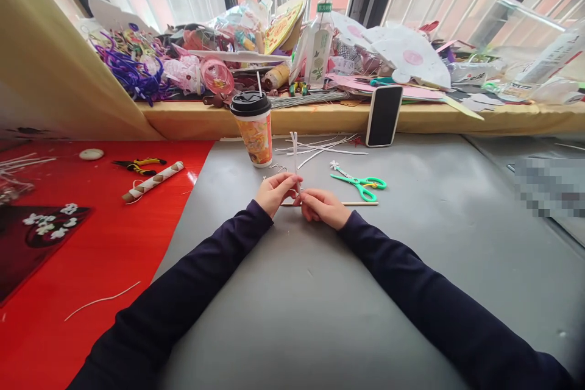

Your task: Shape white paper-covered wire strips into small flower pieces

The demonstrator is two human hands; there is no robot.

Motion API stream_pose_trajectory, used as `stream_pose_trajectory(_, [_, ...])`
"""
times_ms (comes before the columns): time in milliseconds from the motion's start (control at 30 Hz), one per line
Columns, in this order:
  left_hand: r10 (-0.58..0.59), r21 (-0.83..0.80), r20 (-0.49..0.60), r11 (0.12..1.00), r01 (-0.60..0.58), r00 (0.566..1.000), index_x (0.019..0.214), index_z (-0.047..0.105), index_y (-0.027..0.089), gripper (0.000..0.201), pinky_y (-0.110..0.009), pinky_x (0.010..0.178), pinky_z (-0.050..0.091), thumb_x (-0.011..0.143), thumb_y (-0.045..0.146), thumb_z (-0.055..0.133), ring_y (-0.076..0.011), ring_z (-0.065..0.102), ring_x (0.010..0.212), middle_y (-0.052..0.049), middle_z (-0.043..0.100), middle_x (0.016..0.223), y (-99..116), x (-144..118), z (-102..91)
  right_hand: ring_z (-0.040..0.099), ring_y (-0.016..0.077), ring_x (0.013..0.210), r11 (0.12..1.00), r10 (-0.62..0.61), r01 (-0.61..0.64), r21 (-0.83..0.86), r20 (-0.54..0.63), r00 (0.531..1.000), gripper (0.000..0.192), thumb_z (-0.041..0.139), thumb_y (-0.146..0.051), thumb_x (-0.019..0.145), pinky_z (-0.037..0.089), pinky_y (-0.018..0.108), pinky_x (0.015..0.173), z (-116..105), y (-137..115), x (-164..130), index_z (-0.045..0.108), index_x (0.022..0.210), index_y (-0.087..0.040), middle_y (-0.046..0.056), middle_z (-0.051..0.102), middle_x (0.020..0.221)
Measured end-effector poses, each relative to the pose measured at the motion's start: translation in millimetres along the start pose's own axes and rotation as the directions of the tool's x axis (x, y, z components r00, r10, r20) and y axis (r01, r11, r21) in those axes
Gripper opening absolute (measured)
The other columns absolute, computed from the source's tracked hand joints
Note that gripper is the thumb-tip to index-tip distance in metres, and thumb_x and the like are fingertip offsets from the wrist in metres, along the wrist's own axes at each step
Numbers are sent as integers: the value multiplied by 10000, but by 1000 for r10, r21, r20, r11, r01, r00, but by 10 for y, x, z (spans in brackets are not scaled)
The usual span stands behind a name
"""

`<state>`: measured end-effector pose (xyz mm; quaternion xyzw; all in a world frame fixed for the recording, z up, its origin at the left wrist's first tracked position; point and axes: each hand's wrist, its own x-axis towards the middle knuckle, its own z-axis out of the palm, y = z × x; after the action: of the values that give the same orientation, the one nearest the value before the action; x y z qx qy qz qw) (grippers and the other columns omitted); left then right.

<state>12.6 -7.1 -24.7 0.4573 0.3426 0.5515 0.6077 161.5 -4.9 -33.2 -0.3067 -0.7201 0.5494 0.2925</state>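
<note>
A grey bench point(411, 268) fills most of the view, with a red sheet point(114, 244) over its left part and a cluttered sill point(320, 117) along the window behind. On the sill lie purple cords point(128, 70), a clear bottle point(319, 42) and paper fans point(406, 55); a dark phone point(384, 116) leans against its edge. A lidded paper cup point(255, 128) with a straw stands on the grey near the red sheet. On the red lie a wrapped roll point(153, 181) and yellow-handled pliers point(137, 164). Green scissors point(361, 184) lie just right of the hands, behind a thin wooden stick point(361, 203). Loose white strips point(320, 147) are scattered between cup and phone. The left hand point(275, 191) and right hand point(323, 206), in dark sleeves, meet at mid-bench, fingertips pinched closed on a white strip point(295, 155) that stands upright from between them
</note>
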Motion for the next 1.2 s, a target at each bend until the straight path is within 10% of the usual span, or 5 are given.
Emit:
stream_pose_trajectory(467, [-134,297,192,952,72,972,747,621,122,253,-214,427,375,669,361,590,-82,494,414,-14,546,561,-41,-57,25,352,58,454,993,-81,110,39,-448,891,332,480,-453,739,299,204,440,-71,11,-20,559,830,-144,-41,405,515])
stream_pose_trajectory(833, [-227,358,154,920,160,962,741,593,110,271,-190,368,319,651,365,601,-48,440,366,-11,553,569,-35,-37,10,377,55,432,987,-89,143,68,-508,857,331,522,-454,705,295,186,419,-119,98,1,496,864,-164,-63,407,488])
stream_pose_trajectory(1200, [-304,465,306,875,137,902,794,543,99,272,-179,388,357,731,363,521,-56,483,377,-10,570,596,-63,-68,10,435,56,467,989,-77,115,94,-342,937,222,525,-364,721,366,189,461,-83,40,-36,512,735,-143,-33,485,554])
